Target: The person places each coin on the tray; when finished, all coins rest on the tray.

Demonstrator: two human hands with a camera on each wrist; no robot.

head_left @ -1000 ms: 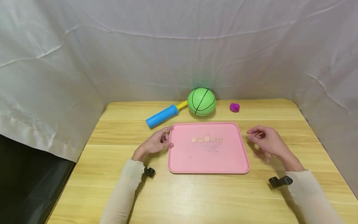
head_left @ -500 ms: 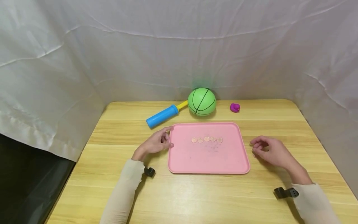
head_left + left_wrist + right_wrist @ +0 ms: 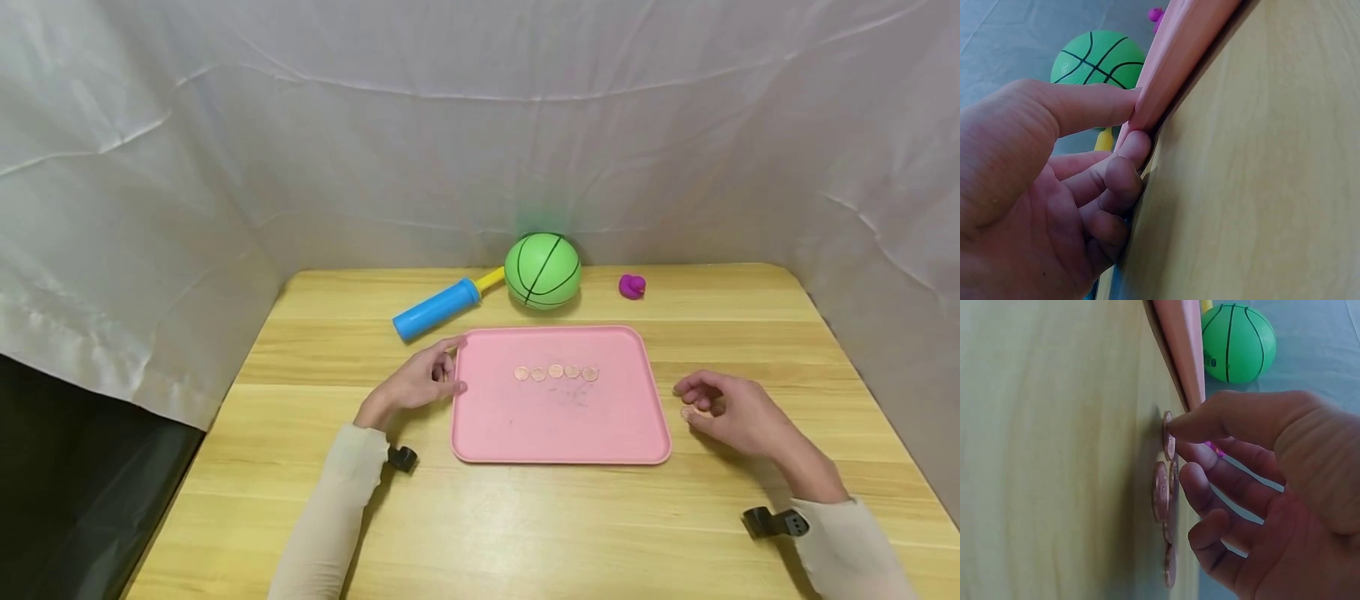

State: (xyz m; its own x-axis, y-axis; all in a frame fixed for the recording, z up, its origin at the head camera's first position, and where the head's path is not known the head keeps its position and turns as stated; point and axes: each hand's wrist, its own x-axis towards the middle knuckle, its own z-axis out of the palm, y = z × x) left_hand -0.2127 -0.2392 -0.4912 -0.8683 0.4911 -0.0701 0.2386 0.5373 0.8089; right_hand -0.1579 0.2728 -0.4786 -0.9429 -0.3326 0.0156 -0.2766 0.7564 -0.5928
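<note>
A pink tray (image 3: 562, 437) lies on the wooden table with several copper coins (image 3: 556, 372) in a row on it. At its left side my left hand (image 3: 416, 381) grips the rim, thumb over the edge and fingers bent against the side, as the left wrist view shows. My right hand (image 3: 738, 412) is low over the table, right of the tray. In the right wrist view its thumb tip meets a copper coin (image 3: 1169, 445), with the fingers bent but apart from the thumb. More coins (image 3: 1160, 490) lie beneath that hand, mostly hidden from the head view.
Behind the tray stand a green ball (image 3: 542, 271) with black lines and a blue pump (image 3: 437, 309) with a yellow handle. A small purple rubber duck (image 3: 632, 287) sits farther right. Pale curtains (image 3: 420, 167) enclose the table's back and sides.
My right hand has moved down and slightly right, from above the coins to right at them, and its thumb now meets a coin. The left hand keeps its grip on the tray.
</note>
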